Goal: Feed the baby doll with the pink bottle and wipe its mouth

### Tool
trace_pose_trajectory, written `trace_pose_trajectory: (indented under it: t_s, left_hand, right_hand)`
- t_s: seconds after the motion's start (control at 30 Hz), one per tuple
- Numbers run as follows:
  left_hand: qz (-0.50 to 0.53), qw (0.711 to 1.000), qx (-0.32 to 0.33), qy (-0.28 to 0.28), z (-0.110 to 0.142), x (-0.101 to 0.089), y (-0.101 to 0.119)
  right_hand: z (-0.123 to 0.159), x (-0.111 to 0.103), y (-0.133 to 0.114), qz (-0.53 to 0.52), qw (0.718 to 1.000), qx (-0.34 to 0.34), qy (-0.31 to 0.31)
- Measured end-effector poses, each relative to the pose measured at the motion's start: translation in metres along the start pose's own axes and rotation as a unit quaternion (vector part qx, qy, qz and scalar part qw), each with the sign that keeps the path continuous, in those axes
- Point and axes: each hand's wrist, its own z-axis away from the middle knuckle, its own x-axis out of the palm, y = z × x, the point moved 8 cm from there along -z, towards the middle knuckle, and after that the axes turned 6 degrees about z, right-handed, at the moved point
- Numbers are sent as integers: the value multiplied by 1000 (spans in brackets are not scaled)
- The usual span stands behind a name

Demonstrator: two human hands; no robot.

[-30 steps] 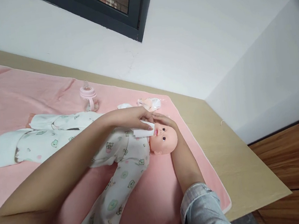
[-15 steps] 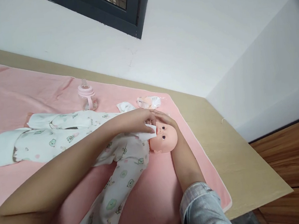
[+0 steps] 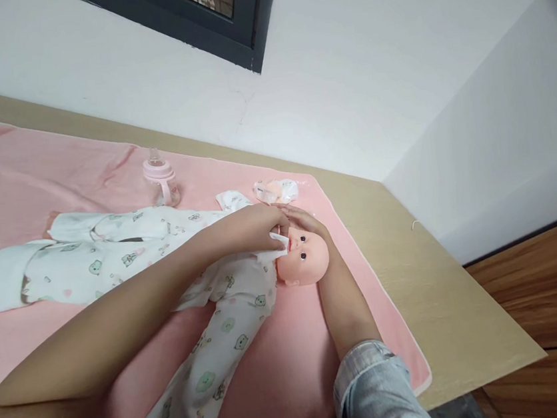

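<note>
A bald baby doll (image 3: 309,262) lies on its back, its head to the right, in a white long-sleeved outfit (image 3: 221,279) printed with small green animals. Between the fingers of my left hand (image 3: 263,226) is a white tissue (image 3: 277,244), pinched against the doll's mouth and chin. My right hand (image 3: 302,217) curves round the far side of the head, fingers stretched out and resting along it. That forearm passes beside the crown. The undersides of my right fingers are hidden.
A pink-lidded baby bottle (image 3: 161,182) stands beyond the doll. Near the far edge of the pink blanket (image 3: 287,369) lies a small clear-wrapped packet (image 3: 276,190). The tan tabletop (image 3: 418,287) ends in a corner at right; a white wall (image 3: 336,95) borders its back.
The tissue at the doll's mouth has bunched slightly, and less of it shows under my left fingers. My right hand keeps its place; the whole view has shifted a little.
</note>
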Motion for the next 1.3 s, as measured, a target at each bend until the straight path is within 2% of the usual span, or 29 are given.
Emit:
trace_pose_trajectory:
  t_s: [0.17,0.5,0.87,1.3]
  left_hand:
    - [-7,1000,-16,3,-1,-3,-2]
    - [-12,1000,-9,22,-2,-7,-1]
    - [-23,996,21,78,-7,-8,-4]
    - [-54,993,14,105,-10,-4,-6]
  right_hand:
    - [-5,-6,4,-4,1000,-5,-13]
    - [-6,-8,7,-28,1000,9,-10]
    - [-8,-8,7,-5,1000,-6,-15]
    - [-6,-10,6,9,1000,1,19]
